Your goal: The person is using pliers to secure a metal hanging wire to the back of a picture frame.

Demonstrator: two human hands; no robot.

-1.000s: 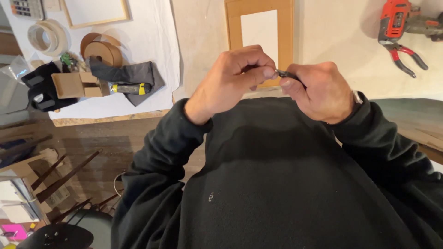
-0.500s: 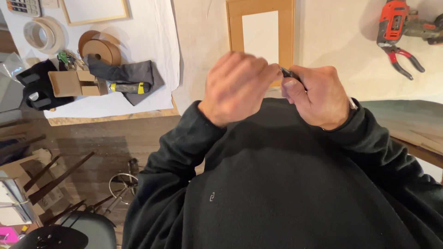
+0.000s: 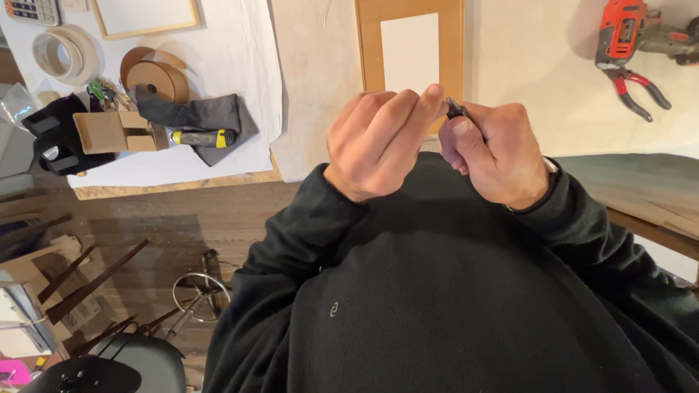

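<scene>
hands meet at chest height above the dark sweater. right hand [image 3: 495,156] is clamped around a small black tool [image 3: 456,110], its long axis slanting up-left toward the left hand [image 3: 382,142], whose curled fingers pinch at the tip. surface [image 3: 524,58] edge lies just beyond; pliers [image 3: 637,87] sit well apart.

A wooden frame [image 3: 410,51] lies on the table [image 3: 524,80], just beyond the hands. A drill [image 3: 633,29] and pliers [image 3: 637,89] lie to its right, tape rolls [image 3: 149,76] well to its left.
</scene>
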